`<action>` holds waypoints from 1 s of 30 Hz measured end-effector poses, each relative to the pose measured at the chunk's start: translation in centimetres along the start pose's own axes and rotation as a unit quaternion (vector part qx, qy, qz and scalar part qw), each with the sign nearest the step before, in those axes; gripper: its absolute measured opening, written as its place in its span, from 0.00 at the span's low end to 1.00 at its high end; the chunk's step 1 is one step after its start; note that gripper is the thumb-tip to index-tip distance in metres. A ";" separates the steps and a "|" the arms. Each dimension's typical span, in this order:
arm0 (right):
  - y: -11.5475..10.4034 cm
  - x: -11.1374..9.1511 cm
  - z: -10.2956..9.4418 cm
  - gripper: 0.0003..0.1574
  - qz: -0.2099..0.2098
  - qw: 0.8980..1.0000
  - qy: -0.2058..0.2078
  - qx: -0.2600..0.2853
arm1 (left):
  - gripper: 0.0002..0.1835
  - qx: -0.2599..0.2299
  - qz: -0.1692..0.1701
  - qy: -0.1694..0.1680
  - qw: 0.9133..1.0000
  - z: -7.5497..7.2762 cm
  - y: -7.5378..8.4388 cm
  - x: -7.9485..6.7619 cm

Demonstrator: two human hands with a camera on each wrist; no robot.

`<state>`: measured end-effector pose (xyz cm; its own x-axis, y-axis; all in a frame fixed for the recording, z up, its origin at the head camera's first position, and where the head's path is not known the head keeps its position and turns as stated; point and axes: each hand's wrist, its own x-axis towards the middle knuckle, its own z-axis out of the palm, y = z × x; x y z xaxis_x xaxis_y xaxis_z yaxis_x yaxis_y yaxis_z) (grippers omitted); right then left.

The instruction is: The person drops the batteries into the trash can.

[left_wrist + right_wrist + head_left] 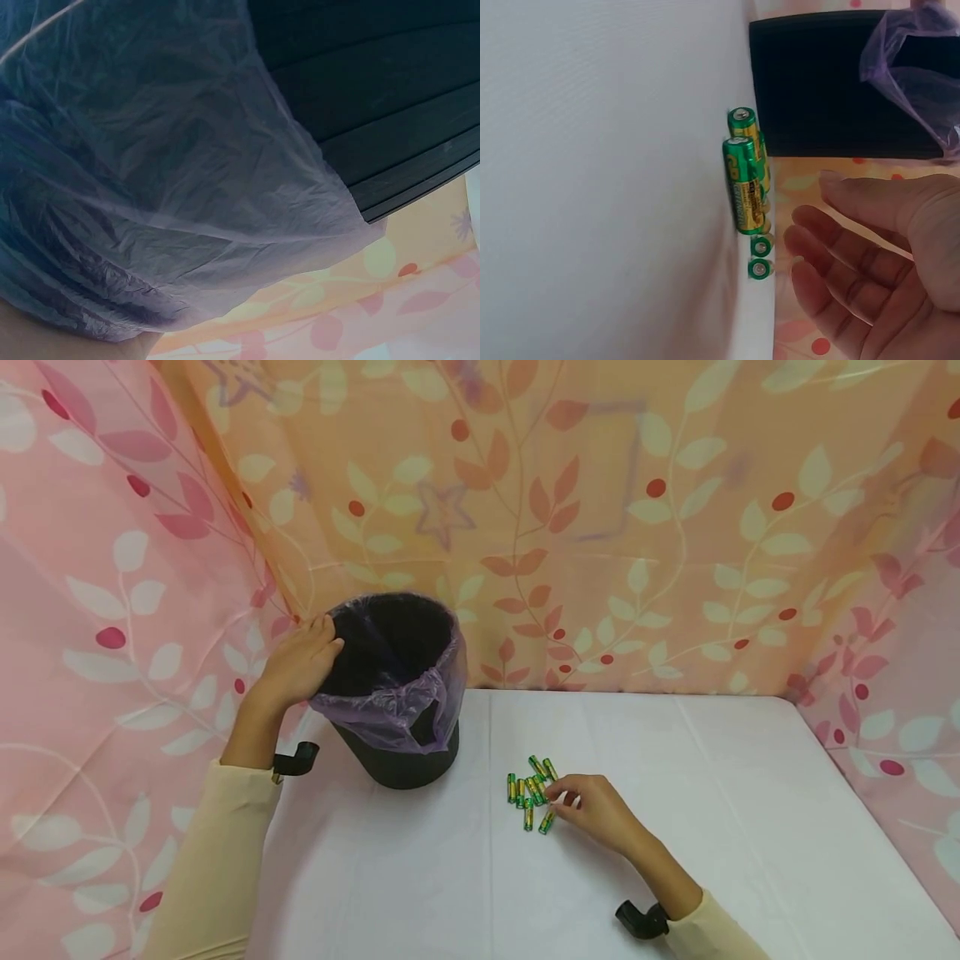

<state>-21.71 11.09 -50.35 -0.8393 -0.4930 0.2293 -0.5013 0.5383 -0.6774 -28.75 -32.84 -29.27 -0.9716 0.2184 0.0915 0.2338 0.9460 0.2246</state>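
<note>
A black waste bin [390,770], lined with a thin purple plastic bag [360,714], is tilted on the white table. My left hand [300,662] grips its rim at the left, fingers curled over the edge; the left wrist view shows mostly the bag [187,172] and the bin's ribbed side [375,97]. Several green and gold batteries [528,814] lie in a loose cluster right of the bin. Over the cluster's right side is my right hand [600,810]. In the right wrist view its fingers [832,277] are loosely bent, apart from the batteries [742,187], with nothing between them and the thumb.
The white-covered table [712,793] extends to the right of the batteries. Behind it hangs an orange floral curtain [570,527], and pink floral curtains [97,710] close off both sides. The bin stands close to the back-left edge of the table.
</note>
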 end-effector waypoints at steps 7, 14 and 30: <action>0.2 -0.1 0.7 0.12 -0.010 0.999 -0.016 -0.040 | 0.34 -0.003 -0.007 0.000 1.000 0.1 0.0 -0.3; 0.2 -0.2 1.0 0.13 -0.036 0.998 -0.018 -0.052 | 0.34 -0.004 -0.009 -0.004 1.000 -0.1 0.2 -0.2; 0.6 -0.3 1.5 0.15 -0.044 0.993 -0.057 -0.091 | 0.35 -0.007 -0.006 -0.003 1.000 0.0 0.0 0.0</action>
<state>-21.44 10.58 -51.91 -0.7661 -0.6125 0.1948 -0.6107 0.5992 -0.5177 -28.73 -32.83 -29.28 -0.9747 0.2075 0.0835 0.2217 0.9455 0.2386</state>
